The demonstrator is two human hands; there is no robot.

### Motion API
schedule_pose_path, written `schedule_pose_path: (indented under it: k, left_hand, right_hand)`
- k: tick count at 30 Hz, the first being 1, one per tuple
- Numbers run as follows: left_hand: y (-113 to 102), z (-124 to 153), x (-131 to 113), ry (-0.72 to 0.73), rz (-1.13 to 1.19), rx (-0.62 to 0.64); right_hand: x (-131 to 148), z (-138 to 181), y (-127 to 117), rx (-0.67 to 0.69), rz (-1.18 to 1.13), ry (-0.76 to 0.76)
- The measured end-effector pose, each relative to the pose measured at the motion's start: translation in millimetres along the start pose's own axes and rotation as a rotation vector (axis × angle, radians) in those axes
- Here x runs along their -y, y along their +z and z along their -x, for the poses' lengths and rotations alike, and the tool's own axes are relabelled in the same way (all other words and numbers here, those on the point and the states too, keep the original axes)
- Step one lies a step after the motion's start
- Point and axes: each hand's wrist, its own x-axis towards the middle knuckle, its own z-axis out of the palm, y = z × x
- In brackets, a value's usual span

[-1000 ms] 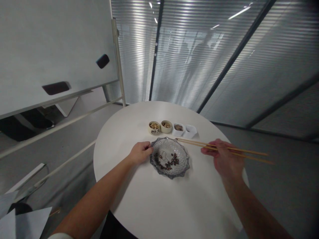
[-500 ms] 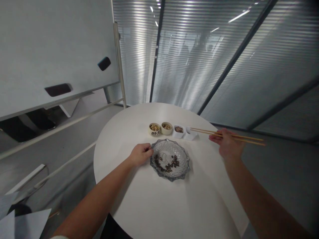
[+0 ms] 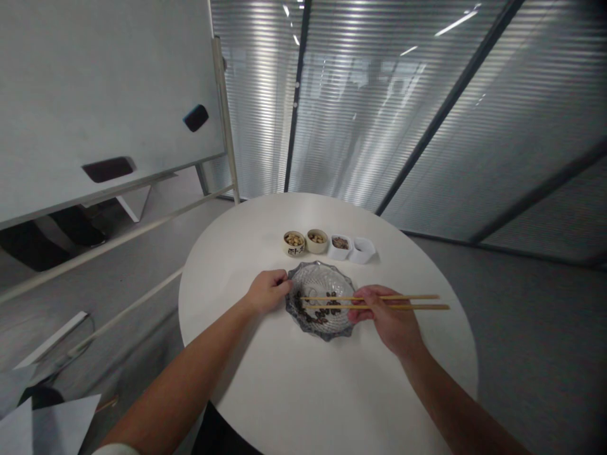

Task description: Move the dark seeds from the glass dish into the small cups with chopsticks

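Tabletop (image 3: 303, 392): chopsticks (image 3: 417, 302) between right fingers (image 3: 363, 296)

2 bare forearms, no rings or watch showing; the left arm (image 3: 190, 373) ends in a white sleeve edge (image 3: 111, 448).

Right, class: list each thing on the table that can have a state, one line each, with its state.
Glass dish: upright, dark beans lie scattered inside.
Left hand: fingers on the dish's left rim.
Right hand: closed on the chopsticks.
Chopsticks: held level, tips over the dish.
Two round cups: upright, hold pale nuts.
Third small dish: holds something brown.
Fourth small dish: looks empty.
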Motion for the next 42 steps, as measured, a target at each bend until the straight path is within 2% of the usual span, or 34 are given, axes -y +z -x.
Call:
schedule_pose_path:
  k: [7,24,37,42]
  left_hand:
    - [1,-1,0,0.004,0.011,0.012]
    - [0,-1,-1,-0.001,0.010,0.002]
    - [0,-1,-1,0.015,-0.007,0.002]
    - [1,-2,-1,0.006,-0.006,0.007]
  right_hand:
    - [-6,-7,5,0.032,0.091,0.026]
    - [-3,-7,11,0.083,0.077,0.022]
    - [-7,-12,1,0.012,0.067,0.045]
    - [-4,-10,5,-0.001,0.108,0.039]
